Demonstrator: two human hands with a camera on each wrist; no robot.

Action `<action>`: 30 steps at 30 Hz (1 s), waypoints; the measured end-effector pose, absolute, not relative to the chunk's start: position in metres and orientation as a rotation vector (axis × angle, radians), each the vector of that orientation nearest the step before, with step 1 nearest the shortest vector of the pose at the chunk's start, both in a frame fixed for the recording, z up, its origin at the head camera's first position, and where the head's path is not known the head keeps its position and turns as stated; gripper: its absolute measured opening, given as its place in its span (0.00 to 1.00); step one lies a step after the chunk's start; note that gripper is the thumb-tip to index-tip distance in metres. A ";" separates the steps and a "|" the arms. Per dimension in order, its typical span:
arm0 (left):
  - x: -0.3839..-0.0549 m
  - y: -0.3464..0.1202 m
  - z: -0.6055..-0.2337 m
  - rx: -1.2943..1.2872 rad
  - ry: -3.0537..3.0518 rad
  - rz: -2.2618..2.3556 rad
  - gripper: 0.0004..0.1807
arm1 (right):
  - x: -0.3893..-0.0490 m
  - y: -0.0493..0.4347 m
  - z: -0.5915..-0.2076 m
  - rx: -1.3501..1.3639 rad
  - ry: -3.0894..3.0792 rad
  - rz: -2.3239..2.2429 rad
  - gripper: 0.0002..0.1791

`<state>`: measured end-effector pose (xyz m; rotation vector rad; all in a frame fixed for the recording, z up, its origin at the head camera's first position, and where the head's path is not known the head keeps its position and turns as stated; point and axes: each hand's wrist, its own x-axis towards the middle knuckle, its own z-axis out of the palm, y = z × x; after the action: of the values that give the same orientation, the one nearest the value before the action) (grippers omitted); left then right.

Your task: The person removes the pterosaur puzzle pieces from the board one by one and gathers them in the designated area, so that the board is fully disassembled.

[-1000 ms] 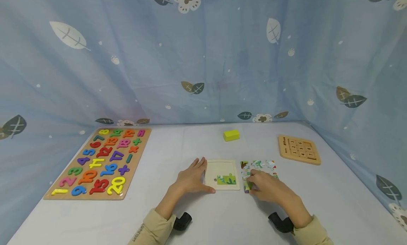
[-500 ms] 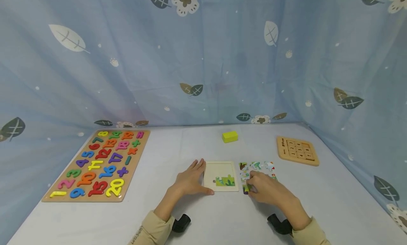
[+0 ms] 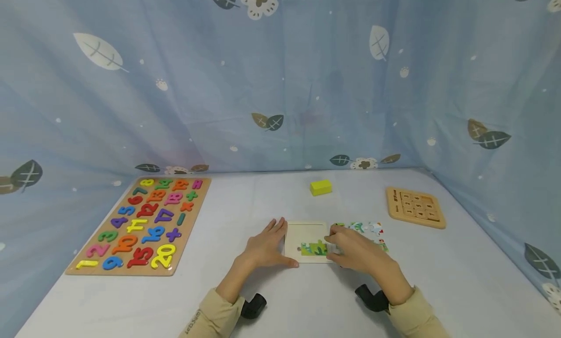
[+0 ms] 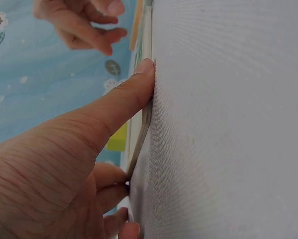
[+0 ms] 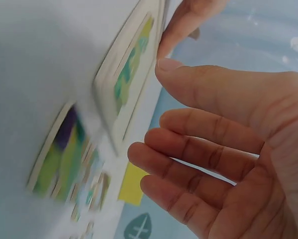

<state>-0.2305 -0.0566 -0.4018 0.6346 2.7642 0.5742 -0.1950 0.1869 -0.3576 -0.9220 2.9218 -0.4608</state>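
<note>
My left hand rests at the left side of a pale wooden puzzle tray. In the left wrist view its thumb lies along the edge of the tray, with other fingertips touching farther along. Joined green puzzle pieces lie in the tray's lower right. Above the tray's right edge is my right hand. In the right wrist view, the thumb and fingers of the right hand stand apart, with nothing visible between them. Loose picture pieces lie beside the tray, partly hidden by that hand.
A yellow block sits behind the tray. At the left lies a number board with colourful numerals. A wooden number slide puzzle lies at the right. A patterned blue curtain hangs behind the white table.
My right hand has moved left from the loose pieces to the tray's right edge. The left hand has kept its place at the tray, and the head view has shifted slightly.
</note>
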 end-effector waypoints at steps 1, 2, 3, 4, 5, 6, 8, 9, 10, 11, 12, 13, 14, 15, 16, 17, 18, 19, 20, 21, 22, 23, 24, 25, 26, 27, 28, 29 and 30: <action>-0.231 -0.056 -0.402 0.635 2.766 0.569 0.60 | -0.196 0.184 -0.358 -0.932 2.917 -0.464 0.18; -0.231 -0.056 -0.402 0.632 2.767 0.566 0.60 | -0.198 0.181 -0.358 -0.945 2.913 -0.465 0.18; -0.231 -0.056 -0.402 0.631 2.767 0.561 0.60 | -0.200 0.178 -0.359 -0.961 2.908 -0.466 0.18; -0.231 -0.056 -0.401 0.631 2.767 0.558 0.60 | -0.201 0.176 -0.359 -0.973 2.903 -0.465 0.18; -0.231 -0.056 -0.401 0.631 2.768 0.553 0.60 | -0.203 0.173 -0.360 -0.983 2.898 -0.462 0.17; -0.231 -0.056 -0.400 0.631 2.768 0.551 0.60 | -0.205 0.171 -0.362 -0.989 2.894 -0.455 0.18; -0.231 -0.056 -0.400 0.629 2.765 0.545 0.60 | -0.208 0.166 -0.363 -1.009 2.884 -0.450 0.18; -0.230 -0.055 -0.399 0.629 2.764 0.545 0.60 | -0.209 0.163 -0.364 -1.015 2.881 -0.447 0.17; -0.230 -0.055 -0.399 0.629 2.764 0.544 0.61 | -0.210 0.161 -0.364 -1.022 2.877 -0.444 0.17; -0.230 -0.055 -0.399 0.628 2.762 0.544 0.61 | -0.211 0.159 -0.364 -1.030 2.873 -0.442 0.17; -0.230 -0.055 -0.399 0.627 2.760 0.544 0.61 | -0.212 0.157 -0.365 -1.038 2.870 -0.438 0.16; -0.231 -0.055 -0.399 0.627 2.760 0.545 0.61 | -0.213 0.155 -0.365 -1.047 2.867 -0.436 0.14; -0.230 -0.055 -0.399 0.628 2.759 0.549 0.61 | -0.213 0.153 -0.365 -1.054 2.866 -0.434 0.13; -0.230 -0.055 -0.399 0.628 2.758 0.548 0.61 | -0.214 0.152 -0.365 -1.058 2.866 -0.426 0.11; -0.231 -0.055 -0.399 0.629 2.758 0.548 0.61 | -0.214 0.151 -0.366 -1.065 2.867 -0.426 0.10; -0.230 -0.055 -0.399 0.628 2.757 0.550 0.61 | -0.215 0.150 -0.367 -1.068 2.868 -0.424 0.08; -0.230 -0.055 -0.399 0.628 2.757 0.550 0.61 | -0.215 0.149 -0.367 -1.074 2.870 -0.413 0.07; -0.230 -0.055 -0.399 0.625 2.757 0.551 0.61 | -0.216 0.148 -0.369 -1.076 2.876 -0.402 0.07; -0.230 -0.055 -0.398 0.623 2.757 0.549 0.61 | -0.216 0.147 -0.370 -1.077 2.880 -0.389 0.06; -0.230 -0.055 -0.398 0.621 2.758 0.548 0.61 | -0.217 0.146 -0.371 -1.077 2.886 -0.373 0.07; -0.230 -0.055 -0.398 0.619 2.758 0.549 0.61 | -0.217 0.146 -0.372 -1.072 2.889 -0.355 0.07; -0.231 -0.055 -0.398 0.618 2.759 0.549 0.61 | -0.217 0.145 -0.373 -1.068 2.894 -0.332 0.08; -0.231 -0.056 -0.399 0.618 2.758 0.549 0.61 | -0.217 0.145 -0.374 -1.071 2.899 -0.311 0.08; -0.231 -0.055 -0.399 0.618 2.758 0.548 0.61 | -0.217 0.145 -0.375 -1.069 2.905 -0.298 0.08; -0.231 -0.055 -0.399 0.620 2.759 0.547 0.61 | -0.217 0.145 -0.375 -1.072 2.907 -0.289 0.08; -0.231 -0.055 -0.399 0.620 2.759 0.548 0.61 | -0.216 0.145 -0.375 -1.075 2.910 -0.282 0.08; -0.231 -0.055 -0.399 0.620 2.760 0.547 0.61 | -0.216 0.145 -0.375 -1.081 2.912 -0.277 0.08; -0.231 -0.055 -0.399 0.619 2.760 0.547 0.61 | -0.215 0.145 -0.375 -1.091 2.916 -0.277 0.07; -0.231 -0.055 -0.399 0.617 2.760 0.547 0.61 | -0.215 0.144 -0.375 -1.099 2.917 -0.282 0.07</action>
<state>-0.2309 -0.0553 -0.3986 0.6168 2.7604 0.5468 -0.2151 0.1444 -0.3752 -1.0990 2.9171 -0.2817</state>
